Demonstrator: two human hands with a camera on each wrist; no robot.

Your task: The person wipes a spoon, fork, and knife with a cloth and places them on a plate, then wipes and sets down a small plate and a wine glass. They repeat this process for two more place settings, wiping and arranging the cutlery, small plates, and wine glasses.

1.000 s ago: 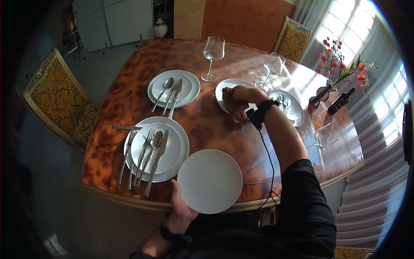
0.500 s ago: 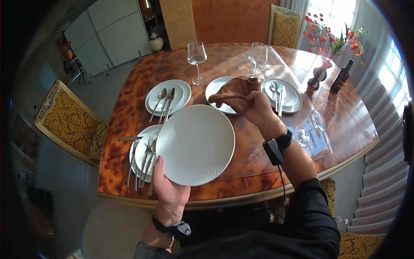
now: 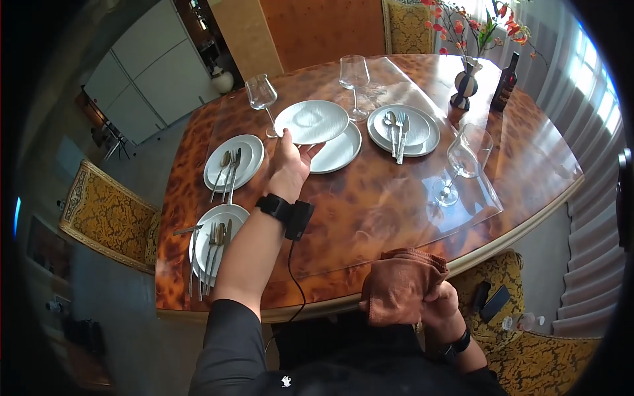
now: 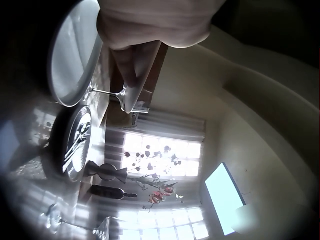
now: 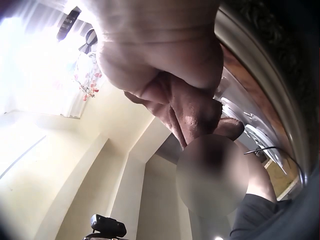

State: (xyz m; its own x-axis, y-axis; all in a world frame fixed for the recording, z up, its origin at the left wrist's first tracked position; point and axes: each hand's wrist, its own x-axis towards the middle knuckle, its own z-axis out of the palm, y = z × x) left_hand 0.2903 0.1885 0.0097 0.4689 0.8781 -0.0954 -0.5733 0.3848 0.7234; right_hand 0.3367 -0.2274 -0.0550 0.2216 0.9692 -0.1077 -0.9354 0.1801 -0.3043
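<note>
My left hand point(image 3: 289, 165) is stretched out over the far middle of the table and grips a white plate point(image 3: 312, 121) by its near edge, thumb on the rim and fingers underneath. Below it lies another white plate point(image 3: 340, 155), partly covered by the held one in the head view. In the left wrist view the held plate point(image 4: 142, 72) shows almost edge-on, above the lower plate point(image 4: 75, 55). By the table's front edge, my right hand point(image 3: 441, 305) holds a bunched brown cloth point(image 3: 403, 287), whose folds hang from the fingers in the right wrist view.
Stacked plates with cutlery stand at left point(image 3: 254, 162), front left point(image 3: 221, 214) and right point(image 3: 422, 145). Upright wine glasses point(image 3: 261, 96) point(image 3: 354, 76) stand behind; another glass point(image 3: 465, 158) is at right. A vase point(image 3: 465, 86) and dark bottle point(image 3: 505, 82) stand farther back.
My left hand has carried its plate forward, from near my body to over the plate at the back. The right hand has drawn back from there to the front edge with the brown cloth.
</note>
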